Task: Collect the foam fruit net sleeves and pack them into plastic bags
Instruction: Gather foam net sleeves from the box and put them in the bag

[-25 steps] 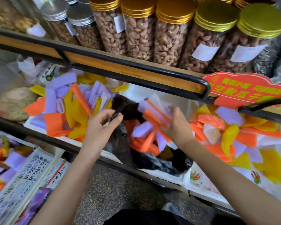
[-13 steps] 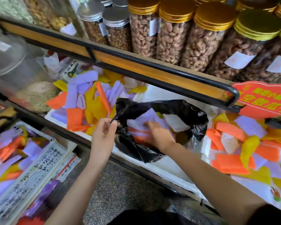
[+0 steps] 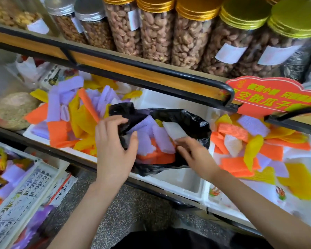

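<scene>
Pinching the near rim of the black plastic bag (image 3: 190, 123) between curled fingers and thumb, the left hand (image 3: 115, 155) kept to the bag's left side, while the right hand (image 3: 196, 155) reached into the gaping mouth, fingers nearly straight, tips touching a white sleeve (image 3: 172, 131). The bag sat in a white foam tray (image 3: 187, 180) on the lower shelf and held purple and orange sleeves (image 3: 158, 141). A left heap (image 3: 79, 115) and a right heap (image 3: 241, 130) of loose sleeves flanked it. Both forearms stretched forward, palms down.
</scene>
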The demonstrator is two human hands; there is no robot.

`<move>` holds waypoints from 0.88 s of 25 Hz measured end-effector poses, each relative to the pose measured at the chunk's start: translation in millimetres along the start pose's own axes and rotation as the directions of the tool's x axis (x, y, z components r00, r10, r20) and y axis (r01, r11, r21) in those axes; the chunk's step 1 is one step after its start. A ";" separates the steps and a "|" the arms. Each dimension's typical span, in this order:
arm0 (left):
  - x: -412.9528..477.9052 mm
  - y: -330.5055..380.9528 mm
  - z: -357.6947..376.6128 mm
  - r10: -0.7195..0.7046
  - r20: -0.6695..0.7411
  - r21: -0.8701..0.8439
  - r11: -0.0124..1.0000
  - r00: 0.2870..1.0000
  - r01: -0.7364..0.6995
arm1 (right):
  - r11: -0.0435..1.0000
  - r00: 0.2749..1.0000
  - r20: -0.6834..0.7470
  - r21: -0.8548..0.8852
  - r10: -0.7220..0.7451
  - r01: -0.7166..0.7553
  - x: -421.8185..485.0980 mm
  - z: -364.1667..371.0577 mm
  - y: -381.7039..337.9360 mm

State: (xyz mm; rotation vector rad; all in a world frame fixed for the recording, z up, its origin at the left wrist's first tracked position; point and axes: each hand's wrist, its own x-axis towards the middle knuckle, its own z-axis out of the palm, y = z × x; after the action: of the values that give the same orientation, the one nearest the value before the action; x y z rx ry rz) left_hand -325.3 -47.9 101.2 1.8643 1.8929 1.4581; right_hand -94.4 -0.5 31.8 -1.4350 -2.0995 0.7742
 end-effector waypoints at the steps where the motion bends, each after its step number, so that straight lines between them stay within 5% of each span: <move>1: -0.5 13.7 11.6 0.074 0.018 -0.017 0.997 0.997 -0.073 | 0.999 0.991 -0.122 -0.014 0.045 -0.047 -17.1 -14.1 18.3; 4: -11.0 54.5 67.1 0.261 0.192 -0.156 0.960 0.946 -0.233 | 0.956 0.921 -0.347 -0.164 0.176 -0.245 -63.3 -51.4 83.1; 7: -40.0 85.0 148.0 0.331 0.515 -0.233 0.942 0.791 -0.242 | 0.839 0.862 -0.342 -0.273 0.373 -0.471 -98.7 -78.2 152.5; 11: -83.4 100.1 244.5 0.172 0.857 -0.112 0.982 0.485 -0.151 | 0.788 0.825 -0.264 -0.256 0.501 -0.560 -111.4 -88.9 199.7; 14: -101.3 96.1 293.7 0.020 0.949 0.029 0.988 0.314 -0.150 | 0.774 0.818 -0.198 -0.264 0.540 -0.575 -94.9 -84.3 214.9; 17: -111.3 88.3 330.8 -0.105 0.958 0.139 0.984 0.266 -0.112 | 0.760 0.815 -0.170 -0.296 0.555 -0.579 -75.4 -82.6 230.7; 22: -113.9 79.0 372.6 -0.155 0.943 0.191 0.977 0.295 -0.096 | 0.830 0.842 -0.179 -0.157 0.509 -0.536 -69.3 -118.2 265.6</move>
State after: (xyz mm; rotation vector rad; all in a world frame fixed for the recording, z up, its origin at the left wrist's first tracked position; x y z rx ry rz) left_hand 4.0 39.5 -103.8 1.9848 1.3590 -0.1251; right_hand 184.9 33.2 -69.2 -2.1650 -1.7296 0.6443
